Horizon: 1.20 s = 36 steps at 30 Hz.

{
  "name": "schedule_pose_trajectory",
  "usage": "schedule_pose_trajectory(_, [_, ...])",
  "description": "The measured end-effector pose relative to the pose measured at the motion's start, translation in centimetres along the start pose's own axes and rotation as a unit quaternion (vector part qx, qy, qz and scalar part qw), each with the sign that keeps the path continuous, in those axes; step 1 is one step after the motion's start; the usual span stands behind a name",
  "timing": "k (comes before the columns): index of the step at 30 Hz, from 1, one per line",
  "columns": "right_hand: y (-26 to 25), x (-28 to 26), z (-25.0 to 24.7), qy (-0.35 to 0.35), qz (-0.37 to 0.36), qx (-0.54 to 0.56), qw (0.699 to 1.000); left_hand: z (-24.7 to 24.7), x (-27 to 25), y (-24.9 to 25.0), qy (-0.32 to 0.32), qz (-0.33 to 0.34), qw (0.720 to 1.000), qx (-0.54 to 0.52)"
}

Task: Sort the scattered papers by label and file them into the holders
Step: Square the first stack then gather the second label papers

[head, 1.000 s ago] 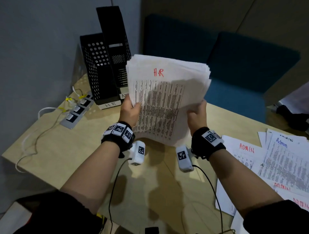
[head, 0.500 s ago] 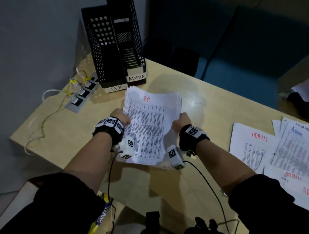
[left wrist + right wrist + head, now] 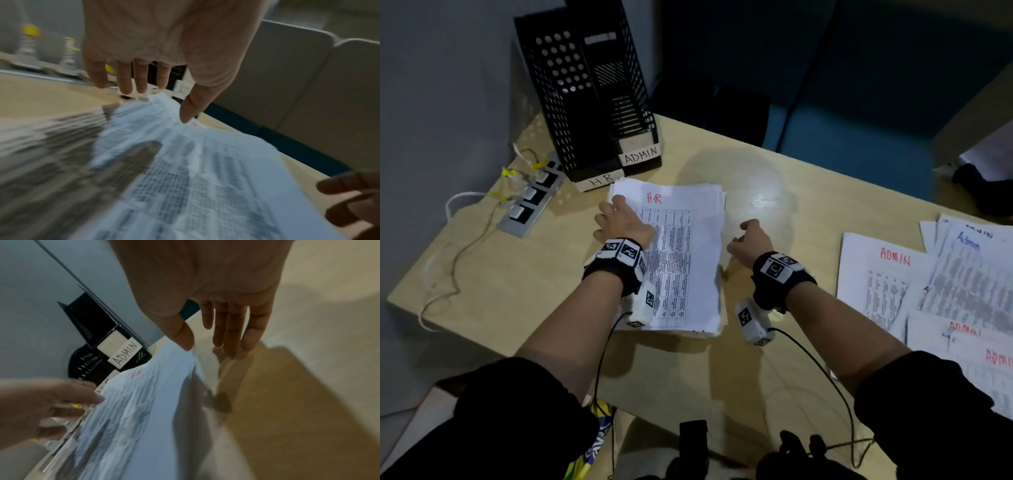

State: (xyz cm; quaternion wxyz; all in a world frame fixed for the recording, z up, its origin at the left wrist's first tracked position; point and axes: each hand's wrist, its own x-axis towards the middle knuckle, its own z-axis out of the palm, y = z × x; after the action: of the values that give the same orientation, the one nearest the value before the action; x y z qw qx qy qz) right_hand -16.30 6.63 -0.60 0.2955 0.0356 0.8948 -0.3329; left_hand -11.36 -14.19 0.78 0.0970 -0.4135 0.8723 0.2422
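Observation:
A stack of white sheets marked HR in red [image 3: 681, 253] lies flat on the wooden table [image 3: 517, 274], just in front of two black mesh holders. One holder is labelled HR [image 3: 571, 102], the other ADMIN [image 3: 626, 85]. My left hand [image 3: 619, 219] hovers over the stack's left top corner, fingers [image 3: 125, 79] straight and spread, holding nothing. My right hand [image 3: 751, 240] hangs beside the stack's right edge, fingers [image 3: 230, 334] extended above the bare table. The HR stack [image 3: 133, 410] shows blurred in both wrist views.
Loose sheets marked ADMIN [image 3: 887, 284] spread over the table's right side. A grey power strip [image 3: 530, 202] with white cables sits left of the holders. Blue seats [image 3: 859, 113] stand behind the table. Wrist cables trail toward the near edge.
The HR stack was held upright in both hands, then lowered flat onto the table. Both hands have let go; the right moved off to the stack's right side.

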Motion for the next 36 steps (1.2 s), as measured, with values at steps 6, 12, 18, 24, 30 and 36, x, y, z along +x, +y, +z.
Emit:
schedule_pose_trajectory(6, [6.4, -2.9, -6.7, 0.058, -0.024, -0.102, 0.993, 3.0, -4.9, 7.5, -0.031, 0.135, 0.99, 0.029])
schedule_pose_trajectory(12, [15.4, -6.8, -14.6, 0.137, 0.01, -0.188, 0.972, 7.4, -12.1, 15.7, -0.11, 0.24, 0.964, 0.041])
schedule_pose_trajectory(18, [25.8, -11.0, -18.7, 0.099, 0.2, -0.266, 0.938, 13.5, -20.0, 19.3, -0.235, 0.322, 0.913, 0.086])
schedule_pose_trajectory(24, [33.9, -12.0, -18.1, 0.023, 0.246, -0.193, 0.95, 20.1, -26.7, 19.5, -0.382, 0.508, 0.733, 0.24])
schedule_pose_trajectory(30, [33.1, -9.7, -17.4, 0.0, 0.188, -0.229, 0.955, 22.1, -26.9, 19.2, -0.381, 0.452, 0.745, 0.308])
schedule_pose_trajectory(36, [28.4, -7.5, -16.3, -0.017, 0.172, -0.233, 0.957, 20.7, -22.4, 18.0, -0.345, 0.421, 0.8, 0.255])
